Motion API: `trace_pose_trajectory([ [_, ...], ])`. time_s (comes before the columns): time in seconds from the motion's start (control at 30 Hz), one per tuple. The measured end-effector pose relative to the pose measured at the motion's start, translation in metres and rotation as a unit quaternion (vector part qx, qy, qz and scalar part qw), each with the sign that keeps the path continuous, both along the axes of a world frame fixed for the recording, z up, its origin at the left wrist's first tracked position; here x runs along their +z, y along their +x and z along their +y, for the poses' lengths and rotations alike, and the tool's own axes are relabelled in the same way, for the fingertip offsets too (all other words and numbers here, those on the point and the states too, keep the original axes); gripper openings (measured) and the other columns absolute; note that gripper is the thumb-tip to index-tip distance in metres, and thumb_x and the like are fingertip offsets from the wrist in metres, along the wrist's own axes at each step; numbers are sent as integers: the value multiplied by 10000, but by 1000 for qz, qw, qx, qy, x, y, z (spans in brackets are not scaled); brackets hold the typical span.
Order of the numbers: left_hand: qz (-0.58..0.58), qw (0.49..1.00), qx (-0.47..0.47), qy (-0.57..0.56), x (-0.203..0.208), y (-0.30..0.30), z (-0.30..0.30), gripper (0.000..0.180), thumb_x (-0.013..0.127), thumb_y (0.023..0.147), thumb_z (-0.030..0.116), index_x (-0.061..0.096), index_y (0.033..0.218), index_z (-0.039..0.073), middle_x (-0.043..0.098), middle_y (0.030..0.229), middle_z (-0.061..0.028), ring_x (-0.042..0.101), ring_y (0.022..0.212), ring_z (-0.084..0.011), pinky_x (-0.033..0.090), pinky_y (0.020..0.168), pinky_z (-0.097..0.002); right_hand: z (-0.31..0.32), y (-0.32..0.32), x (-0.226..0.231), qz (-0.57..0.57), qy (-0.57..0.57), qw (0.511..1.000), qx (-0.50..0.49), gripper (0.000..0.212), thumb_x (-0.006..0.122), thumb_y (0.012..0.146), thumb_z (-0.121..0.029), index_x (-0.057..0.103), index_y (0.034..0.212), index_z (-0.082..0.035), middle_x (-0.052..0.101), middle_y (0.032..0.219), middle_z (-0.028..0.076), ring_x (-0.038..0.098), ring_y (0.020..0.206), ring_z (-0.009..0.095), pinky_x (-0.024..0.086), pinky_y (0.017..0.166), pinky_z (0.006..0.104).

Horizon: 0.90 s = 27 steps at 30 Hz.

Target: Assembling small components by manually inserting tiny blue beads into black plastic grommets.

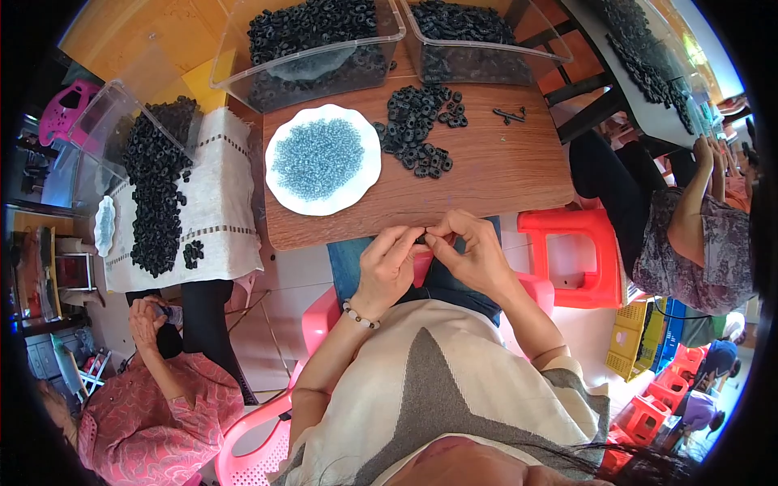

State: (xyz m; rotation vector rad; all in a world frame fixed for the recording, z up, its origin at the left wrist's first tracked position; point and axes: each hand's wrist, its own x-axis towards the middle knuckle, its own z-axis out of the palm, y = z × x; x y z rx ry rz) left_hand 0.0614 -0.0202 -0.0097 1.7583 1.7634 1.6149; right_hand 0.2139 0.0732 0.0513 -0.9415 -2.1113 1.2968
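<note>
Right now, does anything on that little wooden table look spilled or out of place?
Nothing looks spilled. The black rings lie in a loose heap on the wooden table, and the pale blue beads stay inside the white plate. A few rings sit apart.

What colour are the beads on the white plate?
Pale blue beads on the scalloped white plate; head view.

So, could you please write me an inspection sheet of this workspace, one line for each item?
Surface: brown wooden table, its near edge at the person's lap.
Job's things: small black ring-shaped part pinched between both hands; loose pile of black rings; white scalloped plate of small blue-grey beads.
Clutter: two clear plastic bins of black rings at the far edge.
Grippers: left hand and right hand meet at the table edge, fingertips together.
Cables: nothing seen.
Surroundings: red plastic stool; other people seated at neighbouring tables.
</note>
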Motion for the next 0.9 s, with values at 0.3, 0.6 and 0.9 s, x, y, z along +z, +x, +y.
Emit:
trace_pose_trajectory([
  [0.3, 19, 1000, -7, -11, 14, -3, 5, 258, 772, 848, -9, 747, 1104, 0, 710, 1003, -116, 714, 818, -267, 568, 684, -343, 12, 7, -7, 46, -106, 993, 21, 86, 733, 941, -53, 735, 990, 17, 732, 901, 83, 629, 774, 100, 501, 654, 273],
  [0.6, -84, 996, -12, -14, 23, -2, 3, 271, 821, 845, 102, 776, 1102, 28, 701, 1039, -103, 684, 846, -235, 537, 715, -307, 31, 23, -11, 106, -277, 954, 36, 473, 687, 1022, -384, 666, 1288, 6, 737, 1077, 75, 664, 976, 120, 538, 875, 287],
  [0.9, 9, 999, -23, 25, 31, 3, 7, 322, 839, 748, 116, 788, 1064, 79, 667, 1086, -65, 615, 1136, -312, 537, 896, -416, 17, 17, -42, 264, -540, 778, 184, 618, 665, 1000, -475, 632, 1325, 49, 677, 1212, 120, 657, 1099, 180, 546, 960, 340],
])
